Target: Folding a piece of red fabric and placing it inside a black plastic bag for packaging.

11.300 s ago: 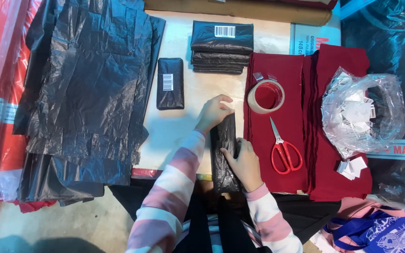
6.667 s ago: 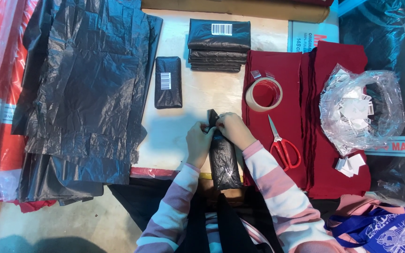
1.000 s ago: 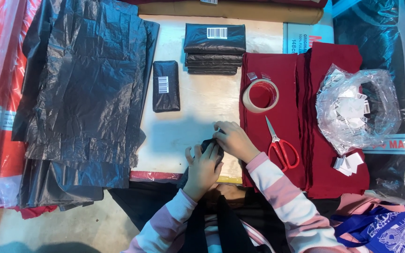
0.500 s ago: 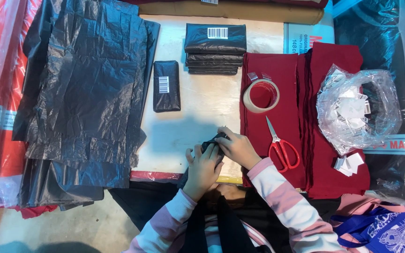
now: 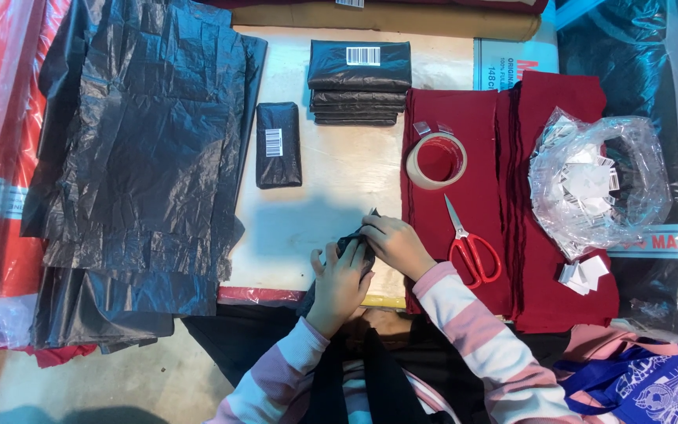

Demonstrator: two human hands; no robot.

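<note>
Both hands at the near edge of the counter [image 5: 339,180], clamped on one small folded black plastic bundle [image 5: 352,245]. Left hand [image 5: 343,283] cups it from below, fingers curled up around it; right hand [image 5: 396,245] presses down on top, fingertips pinching the fold. Bundle mostly hidden between them (only a crinkled black corner shows).

Just right of the hands: red-handled scissors [image 5: 471,250], blades shut, lying on a flat stack of dark red cloth [image 5: 464,196], matte and straight-edged. Clear tape roll [image 5: 436,160] sits on the same cloth further up. Right again, a crumpled clear bag of small white labels [image 5: 598,184], a few loose labels [image 5: 582,273] spilled beside it.

Left: big pile of black plastic sheets [image 5: 143,157], glossy and wrinkled, overhanging the counter's left and near edges.

Far side: one flat black packet with a white sticker [image 5: 278,144] lying alone, then a neat stack of the same packets [image 5: 359,82] near the back edge.

Bare pale counter between packet, stack and hands is the only free room; flanks are crowded.
</note>
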